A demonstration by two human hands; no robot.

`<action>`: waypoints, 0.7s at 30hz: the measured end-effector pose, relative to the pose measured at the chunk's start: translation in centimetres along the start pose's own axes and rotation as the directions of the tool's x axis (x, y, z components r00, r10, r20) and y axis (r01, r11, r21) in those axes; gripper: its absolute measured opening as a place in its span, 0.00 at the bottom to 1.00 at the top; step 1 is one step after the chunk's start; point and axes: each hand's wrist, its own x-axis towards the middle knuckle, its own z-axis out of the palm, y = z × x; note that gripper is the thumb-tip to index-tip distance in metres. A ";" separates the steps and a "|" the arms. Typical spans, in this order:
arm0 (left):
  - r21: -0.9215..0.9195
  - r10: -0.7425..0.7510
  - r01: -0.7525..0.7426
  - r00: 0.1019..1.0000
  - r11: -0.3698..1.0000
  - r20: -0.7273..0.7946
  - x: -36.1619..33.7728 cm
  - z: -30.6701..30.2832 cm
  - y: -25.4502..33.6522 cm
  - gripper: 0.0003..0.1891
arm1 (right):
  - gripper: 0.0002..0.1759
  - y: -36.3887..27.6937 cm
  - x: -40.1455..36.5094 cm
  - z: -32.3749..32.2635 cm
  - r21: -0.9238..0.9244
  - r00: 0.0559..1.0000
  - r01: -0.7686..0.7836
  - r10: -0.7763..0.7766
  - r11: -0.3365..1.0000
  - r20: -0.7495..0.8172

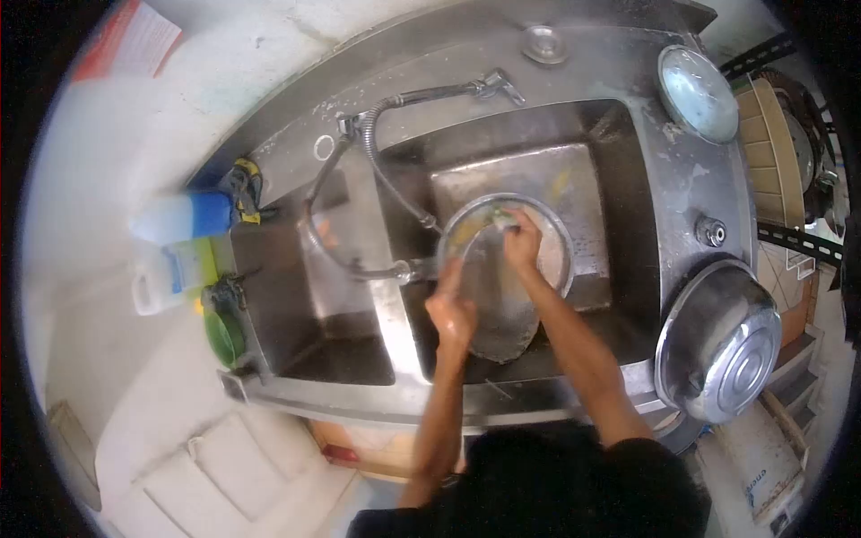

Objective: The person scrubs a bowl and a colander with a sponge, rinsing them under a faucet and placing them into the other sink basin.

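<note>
left hand (451, 312) fingers gripping steel plate (554, 258), right hand (522, 242) fingers seemingly closed on scrubber (500, 217)

The round steel plate (547, 255) is shallow with a raised rim and wet, with yellowish smears. It is tilted above the right-hand basin (583, 179), its near edge gripped by the left hand (451, 312). A small greenish scrub pad (500, 217), mostly hidden under the right hand (522, 244), presses against its upper inner face.

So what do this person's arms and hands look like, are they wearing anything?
Both forearms are bare, and the left hand and right hand show no gloves. A black top covers the shoulders; rings or a watch are too blurred to tell.
</note>
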 end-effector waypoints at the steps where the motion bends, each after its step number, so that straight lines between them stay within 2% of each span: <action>1: 0.042 0.009 -0.009 1.000 0.999 0.017 0.6 0.3 0.0 0.28 | 0.24 0.9 0.3 0.3 0.025 0.998 -0.011 0.012 1.000 -0.068; 2: 0.037 0.000 0.000 1.000 0.999 0.001 1.6 0.4 0.7 0.28 | 0.24 -2.9 -0.3 0.6 0.191 0.999 -0.026 0.020 0.981 0.038; 3: 0.120 -0.311 0.290 0.917 0.950 0.248 2.3 -0.5 1.7 0.30 | 0.24 -5.4 -2.0 0.6 0.186 0.998 -0.045 0.037 0.982 0.049; 4: 0.264 -0.572 0.509 0.696 0.819 0.434 3.0 -1.1 2.0 0.31 | 0.24 -7.4 -2.8 0.9 0.176 0.977 0.079 -0.112 0.981 0.184; 5: 0.270 -0.573 0.506 0.697 0.819 0.430 2.6 -1.1 1.5 0.31 | 0.24 -8.3 -3.2 1.2 0.186 0.914 0.208 -0.258 0.960 0.312; 6: 0.134 -0.399 0.376 0.865 0.917 0.303 1.6 -0.7 0.8 0.29 | 0.24 -7.2 -2.4 1.3 0.262 0.923 0.124 -0.208 0.957 0.324; 7: 0.017 -0.209 0.209 0.968 0.978 0.136 0.8 -0.2 0.1 0.28 | 0.24 -5.9 -1.2 1.1 0.261 0.923 0.125 -0.209 0.957 0.324; 8: 0.063 -0.032 0.030 0.999 0.998 0.030 0.6 0.2 -0.2 0.28 | 0.23 -5.6 0.3 0.9 0.155 0.963 -0.019 -0.024 0.988 0.270; 9: 0.065 -0.030 0.029 0.999 0.998 0.026 0.3 0.2 -0.6 0.28 | 0.22 -5.4 1.0 1.0 0.060 0.969 -0.171 0.157 0.984 0.191; 10: 0.061 -0.088 0.084 0.993 0.995 0.072 0.2 0.4 -1.0 0.29 | 0.19 -5.5 -0.4 1.5 0.252 0.965 -0.046 -0.023 0.967 0.262; 11: 0.055 -0.153 0.148 0.981 0.987 0.115 0.1 0.8 -1.1 0.29 | 0.17 -7.3 -2.4 1.8 0.152 0.962 0.007 -0.048 0.988 0.269; 12: -0.033 -0.147 0.152 0.982 0.988 0.121 1.0 -0.2 0.3 0.21 | 0.17 -7.9 -3.2 1.5 0.187 0.940 0.043 -0.103 0.981 0.325; 14: -0.001 -0.157 0.157 0.984 0.988 0.080 0.4 -0.1 0.2 0.22 | 0.16 -7.3 -2.7 1.3 0.238 0.914 0.072 -0.159 0.969 0.373; 15: 0.025 -0.152 0.151 0.988 0.988 0.033 0.3 0.0 0.0 0.24 | 0.15 -5.1 -0.3 1.2 0.173 0.952 -0.031 -0.024 0.984 0.305; 16: 0.065 -0.232 0.226 0.968 0.972 0.094 -0.3 0.3 -0.4 0.23 | 0.14 -3.9 1.2 1.2 0.114 0.968 -0.135 0.106 0.984 0.227; 17: 0.062 -0.230 0.224 0.969 0.973 0.094 -0.6 0.3 -0.7 0.23 | 0.14 -4.6 0.5 1.2 0.113 0.969 -0.132 0.104 0.985 0.224; 19: 0.088 -0.252 0.244 0.964 0.966 0.087 -0.2 1.4 -1.0 0.24 | 0.23 -7.4 -2.0 1.3 0.240 0.935 -0.120 0.028 0.963 0.355; 20: -0.036 -0.226 0.236 0.956 0.971 0.189 0.2 0.7 -1.2 0.25 | 0.22 -9.1 -4.1 1.4 0.162 0.919 0.067 -0.124 0.985 0.374; 21: -0.029 -0.238 0.248 0.952 0.968 0.191 -0.1 0.4 -0.8 0.25 | 0.22 -8.6 -3.8 1.2 0.161 0.917 0.055 -0.114 0.985 0.383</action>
